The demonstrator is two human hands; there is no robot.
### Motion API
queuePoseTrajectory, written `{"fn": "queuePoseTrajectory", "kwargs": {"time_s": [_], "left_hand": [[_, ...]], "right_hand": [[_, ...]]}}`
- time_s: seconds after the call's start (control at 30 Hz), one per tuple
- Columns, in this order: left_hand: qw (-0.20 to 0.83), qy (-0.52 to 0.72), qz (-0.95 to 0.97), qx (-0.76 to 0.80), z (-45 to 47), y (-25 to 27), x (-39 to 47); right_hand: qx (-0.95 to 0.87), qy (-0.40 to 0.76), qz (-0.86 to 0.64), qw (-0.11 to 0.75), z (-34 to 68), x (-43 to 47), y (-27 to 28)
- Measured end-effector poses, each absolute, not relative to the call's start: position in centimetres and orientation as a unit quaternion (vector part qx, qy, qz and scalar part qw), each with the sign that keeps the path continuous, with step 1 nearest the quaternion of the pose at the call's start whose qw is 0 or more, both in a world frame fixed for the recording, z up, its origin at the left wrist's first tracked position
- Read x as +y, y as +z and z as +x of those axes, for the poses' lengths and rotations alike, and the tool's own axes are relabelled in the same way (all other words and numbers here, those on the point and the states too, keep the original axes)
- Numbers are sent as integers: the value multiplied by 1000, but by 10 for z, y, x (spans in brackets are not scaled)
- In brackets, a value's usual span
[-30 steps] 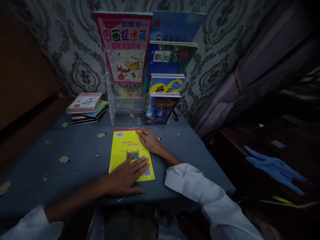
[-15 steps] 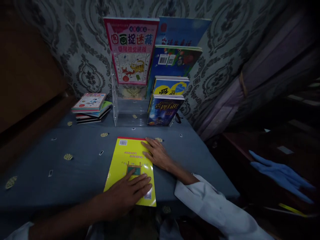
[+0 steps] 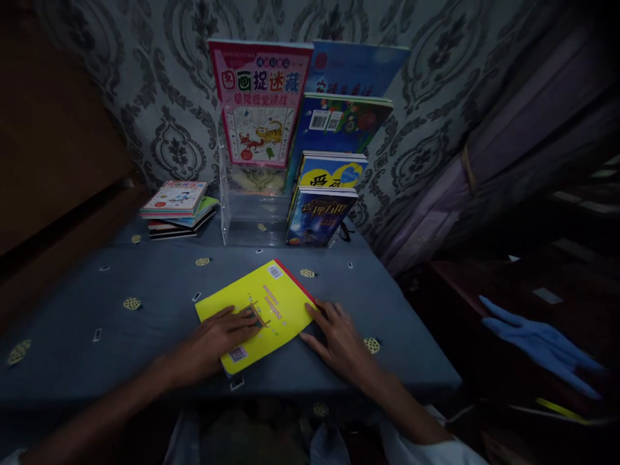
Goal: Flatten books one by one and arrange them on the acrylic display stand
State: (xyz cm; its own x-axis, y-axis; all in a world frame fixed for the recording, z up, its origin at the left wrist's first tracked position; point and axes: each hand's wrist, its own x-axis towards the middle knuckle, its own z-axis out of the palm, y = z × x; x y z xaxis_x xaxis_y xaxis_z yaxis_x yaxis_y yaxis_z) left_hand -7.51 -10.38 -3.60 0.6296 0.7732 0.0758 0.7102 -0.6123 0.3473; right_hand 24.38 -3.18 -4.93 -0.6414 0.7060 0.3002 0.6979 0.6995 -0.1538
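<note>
A yellow book [image 3: 261, 287] with a red spine edge lies turned at a slant on the table, its barcode toward the far side. My left hand [image 3: 217, 339] rests on the book's left part, fingers stretched out over the small green board picture. At the book's right corner is my right hand [image 3: 341, 339], its fingertips touching the cover and the thumb spread apart by the near edge. Beyond them stands a clear acrylic rack [image 3: 252, 213] with a pink picture book [image 3: 264, 106] on its left and several blue and yellow books [image 3: 317, 216] on its right.
A stack of thin books [image 3: 177, 203] sits left of the rack. The dark blue tablecloth [image 3: 159, 336] has pineapple prints. Dark glasses [image 3: 345, 231] lie behind the rack's right side. A blue glove [image 3: 537, 342] is on a dark surface at the right, below a tied curtain [image 3: 436, 187].
The yellow book has rotated clockwise, its red edge swinging from the far side to the right. My right hand has moved right and nearer; my left hand has shifted left with the book.
</note>
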Motion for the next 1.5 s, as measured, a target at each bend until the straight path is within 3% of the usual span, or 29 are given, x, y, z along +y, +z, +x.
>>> {"fn": "queuePoseTrajectory", "kwargs": {"time_s": [0.2,0.37,0.47,0.6,0.73,0.83,0.97,1.27,1.5], "left_hand": [[128,244,843,461,-113,-32,-73],[51,320,852,411,-112,32,-51],[11,291,873,391,-90,82,-45],[-57,283,886,361,-56,140,-40],[-120,277,864,403,-34,162,-16],[-129,260,856,428,-33,146,19],[-51,216,861,457,-50,100,53],[101,151,823,538,-99,10,35],[90,140,787,594,-113,-38,23]], "right_hand": [[-893,21,-402,201,241,-71,-48],[-878,60,-399,258,218,-85,-56],[-865,94,-384,309,201,-83,-56],[-808,265,-366,378,185,-87,-38],[-689,527,-340,364,178,-96,-18],[-605,624,-368,330,181,-95,-21],[-553,658,-431,276,193,-81,-35],[-600,622,-471,176,224,-51,-21],[-639,616,-438,143,225,-27,-16]]}}
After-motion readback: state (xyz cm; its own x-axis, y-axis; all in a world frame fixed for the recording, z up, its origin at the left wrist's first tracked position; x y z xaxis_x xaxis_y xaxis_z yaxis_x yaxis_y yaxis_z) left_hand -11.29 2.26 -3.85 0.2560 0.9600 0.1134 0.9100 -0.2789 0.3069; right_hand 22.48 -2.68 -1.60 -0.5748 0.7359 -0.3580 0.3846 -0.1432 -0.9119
